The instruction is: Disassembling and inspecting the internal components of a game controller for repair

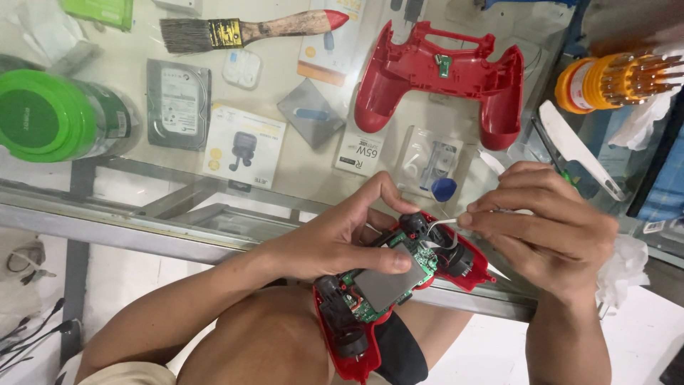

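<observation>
My left hand (pixel 335 239) grips an opened red game controller (pixel 388 285), thumb pressed on the grey battery pack (pixel 385 284) over its green circuit board. My right hand (pixel 545 224) pinches metal tweezers (pixel 440 224), whose tip reaches the black thumbstick module at the controller's top. The controller rests at the glass counter's near edge, above my knee. Its empty red back shell (pixel 442 71) lies farther back on the glass.
On the glass counter (pixel 135 164) lie a paintbrush (pixel 242 30), a hard drive (pixel 178 103), a green-lidded jar (pixel 53 117), small product boxes, a blue pick (pixel 443 189), a white spudger (pixel 577 146) and an orange screwdriver-bit holder (pixel 613 80). White tissue sits at right.
</observation>
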